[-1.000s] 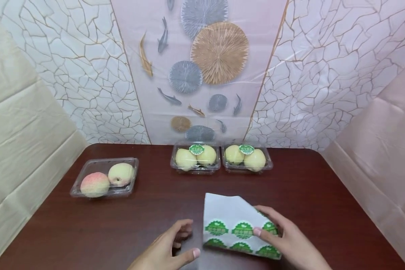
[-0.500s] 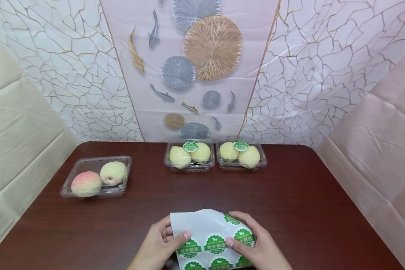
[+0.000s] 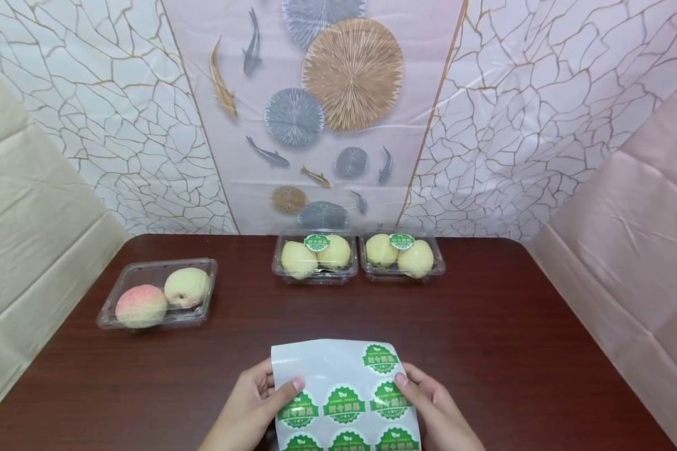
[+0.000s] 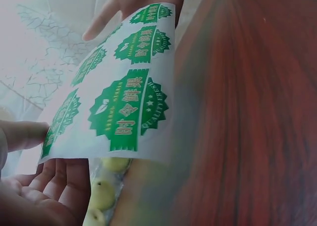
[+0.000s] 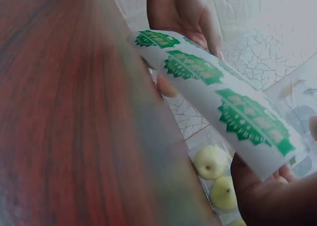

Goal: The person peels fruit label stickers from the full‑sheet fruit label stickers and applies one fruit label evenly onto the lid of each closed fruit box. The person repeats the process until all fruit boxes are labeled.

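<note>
Both hands hold a white sheet of round green stickers [image 3: 344, 404] at the near edge of the table. My left hand [image 3: 245, 404] pinches its left edge, thumb on the printed face and fingers behind. At the opposite edge my right hand [image 3: 437, 410] grips it the same way. The upper left of the sheet is bare backing, with one sticker alone in the top right corner. In the left wrist view the sheet [image 4: 133, 107] bows between the hands. From the right wrist, the sheet [image 5: 218, 97] looks curved, its stickers facing up.
Two lidded clear boxes stand at the back: a left box [image 3: 316, 275] and a right box [image 3: 403, 273], each with two pale yellow fruits and a green sticker on its lid. A clear box [image 3: 157, 322] at left holds a pinkish and a pale peach, no sticker visible.
The sheet has moved left and toward the body, and its upper part has straightened up. My left hand, earlier apart from it, has taken its left edge; my right hand has kept its hold.
</note>
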Demonstrator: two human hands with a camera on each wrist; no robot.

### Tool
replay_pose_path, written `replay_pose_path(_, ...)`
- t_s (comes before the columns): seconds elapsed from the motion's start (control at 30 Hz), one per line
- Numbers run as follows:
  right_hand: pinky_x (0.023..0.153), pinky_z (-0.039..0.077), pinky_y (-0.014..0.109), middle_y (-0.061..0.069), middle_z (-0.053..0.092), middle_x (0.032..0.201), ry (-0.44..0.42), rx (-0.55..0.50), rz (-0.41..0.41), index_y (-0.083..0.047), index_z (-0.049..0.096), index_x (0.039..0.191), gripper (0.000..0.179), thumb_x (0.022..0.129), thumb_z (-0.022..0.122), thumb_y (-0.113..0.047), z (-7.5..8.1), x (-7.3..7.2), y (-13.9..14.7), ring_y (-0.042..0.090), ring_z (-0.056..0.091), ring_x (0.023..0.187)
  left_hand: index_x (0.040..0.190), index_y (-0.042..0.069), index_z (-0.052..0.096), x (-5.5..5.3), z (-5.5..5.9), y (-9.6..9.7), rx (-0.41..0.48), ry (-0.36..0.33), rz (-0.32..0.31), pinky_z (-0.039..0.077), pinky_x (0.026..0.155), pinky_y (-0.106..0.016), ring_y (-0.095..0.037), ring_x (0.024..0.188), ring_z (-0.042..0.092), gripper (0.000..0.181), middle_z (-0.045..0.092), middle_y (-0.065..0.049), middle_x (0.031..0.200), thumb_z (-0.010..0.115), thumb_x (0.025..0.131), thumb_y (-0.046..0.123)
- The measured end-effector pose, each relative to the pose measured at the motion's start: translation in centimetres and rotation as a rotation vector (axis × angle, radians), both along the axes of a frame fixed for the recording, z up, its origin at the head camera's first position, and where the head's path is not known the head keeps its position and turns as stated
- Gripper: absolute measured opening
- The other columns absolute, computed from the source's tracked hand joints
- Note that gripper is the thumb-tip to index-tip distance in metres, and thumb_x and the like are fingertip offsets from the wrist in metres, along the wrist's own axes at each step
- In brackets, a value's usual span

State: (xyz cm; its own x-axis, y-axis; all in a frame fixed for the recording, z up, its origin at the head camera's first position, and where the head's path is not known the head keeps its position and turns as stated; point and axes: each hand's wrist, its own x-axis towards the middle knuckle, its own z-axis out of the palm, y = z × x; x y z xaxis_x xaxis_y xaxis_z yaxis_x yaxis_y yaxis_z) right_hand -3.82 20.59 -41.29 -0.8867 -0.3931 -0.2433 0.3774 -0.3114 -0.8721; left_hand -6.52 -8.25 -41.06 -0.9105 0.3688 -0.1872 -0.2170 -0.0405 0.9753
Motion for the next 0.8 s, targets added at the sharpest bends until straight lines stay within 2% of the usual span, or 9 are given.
replay_pose_path(0.13,0.088,0.054,0.049,0.008,0.066,0.12,-0.015,0.01,-0.017,-0.021,0.051,0.139,0.034,0.108,0.04,-0.031,-0.1,0.1,0.1,0.027,0.067,0.103,0.133,-0.012,0.045,0.0,-0.4,0.0,0.046,-0.038,-0.024,0.059,0.077,-0.033,-0.02,0.09,0.072,0.052,0.071,-0.015,0.107,0.065,0.097,0.019)
replay_pose_path(0.27,0.086,0.054,0.051,0.006,0.067,0.117,-0.008,0.044,-0.067,-0.024,0.055,0.135,0.031,0.107,0.043,-0.031,-0.1,0.2,0.0,0.028,0.067,0.099,0.136,-0.011,0.04,0.0,-0.7,-0.1,0.061,-0.063,-0.026,0.058,0.078,-0.034,-0.021,0.092,0.072,0.054,0.071,-0.016,0.109,0.064,0.098,0.019)
replay_pose_path(0.37,0.084,0.055,0.051,0.005,0.069,0.114,0.007,0.043,-0.084,-0.023,0.057,0.132,0.028,0.107,0.045,-0.028,-0.2,0.2,-0.2,0.027,0.069,0.097,0.139,-0.007,0.037,-0.1,-0.7,0.0,0.035,-0.04,0.023,0.058,0.08,-0.033,-0.023,0.096,0.071,0.056,0.068,-0.019,0.115,0.064,0.098,0.019)
replay_pose_path(0.43,0.083,0.056,0.049,0.004,0.07,0.112,0.028,0.032,-0.087,-0.021,0.058,0.129,0.026,0.107,0.045,-0.025,-0.4,0.2,-0.4,0.025,0.07,0.095,0.141,-0.003,0.035,-0.1,-0.4,0.2,-0.034,-0.002,0.098,0.057,0.081,-0.033,-0.025,0.1,0.068,0.059,0.064,-0.02,0.121,0.066,0.096,0.02)
replay_pose_path(0.5,0.083,0.057,0.046,0.003,0.07,0.113,0.053,0.016,-0.084,-0.02,0.059,0.127,0.025,0.106,0.045,-0.021,-0.6,0.3,-0.6,0.024,0.07,0.094,0.143,0.002,0.033,0.0,0.0,0.3,-0.15,0.067,0.192,0.054,0.086,-0.034,-0.027,0.11,0.063,0.064,0.057,-0.02,0.13,0.068,0.095,0.024)
replay_pose_path(0.57,0.082,0.057,0.044,0.001,0.07,0.114,0.074,0.005,-0.081,-0.019,0.059,0.126,0.024,0.106,0.045,-0.018,-0.8,0.4,-0.8,0.023,0.07,0.094,0.146,0.01,0.031,0.3,0.5,0.4,-0.326,0.16,0.283,0.05,0.092,-0.039,-0.028,0.118,0.055,0.07,0.048,-0.016,0.138,0.071,0.093,0.031)
replay_pose_path(0.67,0.082,0.058,0.043,0.002,0.07,0.116,0.099,0.029,-0.08,-0.015,0.057,0.127,0.024,0.105,0.047,-0.016,-1.0,0.5,-1.2,0.022,0.07,0.095,0.146,0.015,0.036,0.8,1.1,0.7,-0.591,0.436,0.379,0.042,0.097,-0.049,-0.028,0.127,0.042,0.076,0.041,-0.011,0.144,0.078,0.086,0.034)
replay_pose_path(0.73,0.082,0.057,0.042,0.003,0.07,0.116,0.114,0.047,-0.08,-0.012,0.056,0.129,0.026,0.105,0.047,-0.016,-1.0,0.5,-1.4,0.022,0.07,0.095,0.144,0.019,0.043,1.2,1.5,1.2,-0.72,0.634,0.395,0.039,0.097,-0.051,-0.026,0.127,0.038,0.076,0.041,-0.006,0.143,0.082,0.082,0.034)
replay_pose_path(0.8,0.082,0.058,0.04,0.005,0.071,0.116,0.142,0.059,-0.079,-0.008,0.054,0.13,0.027,0.105,0.048,-0.015,-0.9,0.5,-1.4,0.022,0.07,0.095,0.139,0.018,0.051,1.5,1.8,1.9,-0.787,0.823,0.373,0.039,0.096,-0.05,-0.022,0.127,0.038,0.07,0.045,-0.004,0.139,0.084,0.078,0.032)
